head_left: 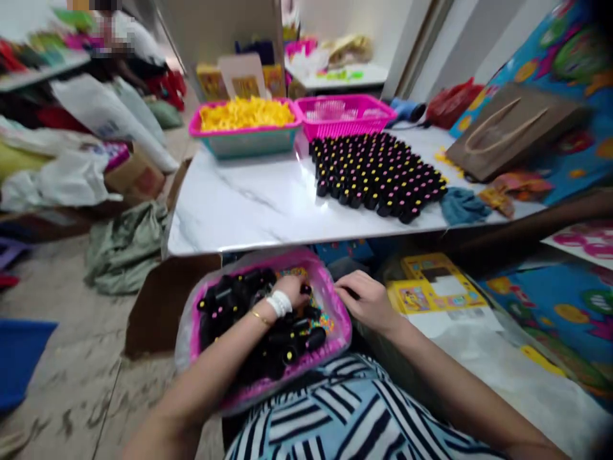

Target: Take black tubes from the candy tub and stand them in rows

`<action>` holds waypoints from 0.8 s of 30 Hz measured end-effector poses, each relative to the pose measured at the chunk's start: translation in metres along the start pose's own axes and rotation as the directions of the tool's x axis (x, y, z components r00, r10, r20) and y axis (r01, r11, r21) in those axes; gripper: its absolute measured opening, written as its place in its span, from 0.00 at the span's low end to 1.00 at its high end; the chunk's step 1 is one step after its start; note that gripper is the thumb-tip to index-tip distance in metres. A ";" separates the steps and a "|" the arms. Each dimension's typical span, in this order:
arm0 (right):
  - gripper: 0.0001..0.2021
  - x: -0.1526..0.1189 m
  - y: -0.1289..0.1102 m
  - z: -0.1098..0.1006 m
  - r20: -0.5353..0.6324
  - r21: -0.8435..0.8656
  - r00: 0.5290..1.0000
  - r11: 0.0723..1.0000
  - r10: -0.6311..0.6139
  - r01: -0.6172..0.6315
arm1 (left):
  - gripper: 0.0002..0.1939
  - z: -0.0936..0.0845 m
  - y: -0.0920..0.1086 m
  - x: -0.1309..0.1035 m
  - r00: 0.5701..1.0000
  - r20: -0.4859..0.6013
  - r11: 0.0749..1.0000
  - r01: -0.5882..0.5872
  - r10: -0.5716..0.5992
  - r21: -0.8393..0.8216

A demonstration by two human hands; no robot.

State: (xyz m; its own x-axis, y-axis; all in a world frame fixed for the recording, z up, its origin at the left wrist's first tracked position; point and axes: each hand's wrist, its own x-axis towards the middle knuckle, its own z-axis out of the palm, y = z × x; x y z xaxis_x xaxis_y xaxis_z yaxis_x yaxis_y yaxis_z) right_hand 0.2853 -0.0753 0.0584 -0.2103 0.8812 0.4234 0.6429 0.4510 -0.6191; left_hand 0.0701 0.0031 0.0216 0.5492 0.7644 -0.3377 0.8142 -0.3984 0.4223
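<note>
A pink plastic basket [342, 322] lined with clear plastic rests at my lap. Black plastic tubes [287, 335] with yellow or pink dots fill most of it, and tiny colourful beads [324, 321] lie along its right side. My left hand [291, 292], with a white band and a thin bracelet at the wrist, reaches inside. Its fingers are closed around a black piece, mostly hidden. Beside the basket's right rim is my right hand [368, 299], its thumb and fingers pinched together. What they hold, if anything, cannot be made out.
On the white table [230, 211] stand tight rows of black tubes [378, 172], a basket of yellow pieces [246, 121] and a pink basket [345, 115]. A brown paper bag [517, 128] leans at right. Cardboard [163, 313] lies left; a person [138, 45] sits behind.
</note>
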 end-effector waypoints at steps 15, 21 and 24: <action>0.12 0.032 -0.019 0.074 0.834 -0.362 0.544 0.833 0.090 0.417 | 0.16 0.007 -0.022 -0.042 0.911 -0.332 0.921 0.110 -0.244 -0.375; 0.10 0.047 -0.012 0.086 0.764 -0.429 0.643 0.784 0.050 0.449 | 0.17 0.002 -0.032 -0.043 0.851 -0.421 0.651 -0.129 -0.315 -0.748; 0.10 0.044 -0.013 0.091 0.763 -0.432 0.645 0.778 0.046 0.457 | 0.17 0.000 -0.032 -0.042 0.861 -0.407 0.600 -0.157 -0.306 -0.784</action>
State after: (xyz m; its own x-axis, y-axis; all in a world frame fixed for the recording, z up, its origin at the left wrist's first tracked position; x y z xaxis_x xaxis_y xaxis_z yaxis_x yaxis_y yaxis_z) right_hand 0.2014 -0.0297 0.0247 -0.6681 0.6971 -0.2601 0.7224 0.6915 -0.0021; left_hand 0.0214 -0.0162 0.0227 0.1469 0.9861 -0.0777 0.2544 0.0382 0.9663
